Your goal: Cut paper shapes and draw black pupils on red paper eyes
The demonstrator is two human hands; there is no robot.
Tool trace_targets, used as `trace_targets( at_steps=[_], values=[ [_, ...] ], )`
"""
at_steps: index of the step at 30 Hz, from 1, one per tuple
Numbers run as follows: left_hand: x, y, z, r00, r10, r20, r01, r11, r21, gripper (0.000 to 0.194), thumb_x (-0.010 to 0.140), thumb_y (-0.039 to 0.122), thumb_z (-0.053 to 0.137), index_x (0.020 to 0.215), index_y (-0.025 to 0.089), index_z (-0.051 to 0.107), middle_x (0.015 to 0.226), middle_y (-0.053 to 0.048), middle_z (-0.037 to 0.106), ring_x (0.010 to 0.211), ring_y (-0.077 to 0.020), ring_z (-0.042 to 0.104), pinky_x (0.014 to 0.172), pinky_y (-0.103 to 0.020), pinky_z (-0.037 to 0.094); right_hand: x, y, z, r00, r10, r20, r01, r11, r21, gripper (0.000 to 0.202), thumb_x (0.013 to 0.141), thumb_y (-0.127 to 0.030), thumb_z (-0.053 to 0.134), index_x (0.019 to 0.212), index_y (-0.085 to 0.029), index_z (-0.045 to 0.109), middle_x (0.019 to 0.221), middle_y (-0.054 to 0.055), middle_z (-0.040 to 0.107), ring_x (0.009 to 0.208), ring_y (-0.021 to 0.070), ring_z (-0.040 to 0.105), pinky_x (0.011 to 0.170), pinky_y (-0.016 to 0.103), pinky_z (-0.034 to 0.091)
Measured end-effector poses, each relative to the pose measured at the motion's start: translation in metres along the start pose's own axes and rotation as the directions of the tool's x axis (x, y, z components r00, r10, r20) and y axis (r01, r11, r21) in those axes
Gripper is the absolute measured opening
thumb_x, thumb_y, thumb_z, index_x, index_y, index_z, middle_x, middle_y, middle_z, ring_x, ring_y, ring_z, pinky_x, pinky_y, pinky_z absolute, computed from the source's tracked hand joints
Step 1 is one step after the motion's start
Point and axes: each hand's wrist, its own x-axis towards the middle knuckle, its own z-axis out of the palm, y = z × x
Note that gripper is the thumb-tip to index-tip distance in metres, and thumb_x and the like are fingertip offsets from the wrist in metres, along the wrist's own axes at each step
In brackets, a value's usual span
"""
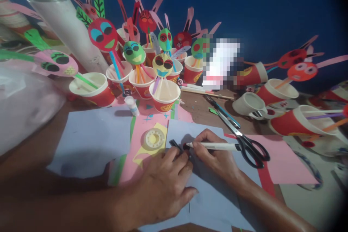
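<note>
My right hand point(214, 156) grips a white marker point(220, 146), its tip on a small dark round spot point(186, 146) over light blue paper point(209, 188). Close by on the left, my left hand point(171, 181) lies palm down with bent fingers on the same paper. A slim black piece point(174, 144), perhaps a marker cap, sticks out from between its fingertips; the rest of it is hidden. Just beyond that hand, a white tape roll point(154, 139) lies on a yellow paper scrap point(162, 130). Black-handled scissors point(241, 136) lie partly beyond the marker's rear end.
Red paper cups point(165, 94) holding painted face figures on coloured sticks crowd the back. A small white bottle point(132, 106), a white mug point(248, 104) and pens point(224, 110) stand or lie nearer. Pink paper point(288, 159) is at right, another blue sheet point(95, 134) at left.
</note>
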Motion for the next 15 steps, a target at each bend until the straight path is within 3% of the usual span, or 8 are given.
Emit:
trace_targets(
  at_steps=[15],
  values=[
    [0.0016,-0.0001,0.0001,1.000,0.017,-0.021,-0.016,0.999,0.042,0.038,0.089,0.041,0.048,0.107,0.010,0.060,0.104,-0.010,0.063,0.094,-0.0281,0.049,0.083,-0.041,0.043,0.0018,-0.0031,0.0001,0.998,-0.059,0.007,0.059,0.990,-0.126,0.015,0.082,-0.026,0.053,0.070,-0.019,0.050,0.051,-0.006,0.049,0.046,0.0082,0.041,0.042,0.019,0.030]
  ],
)
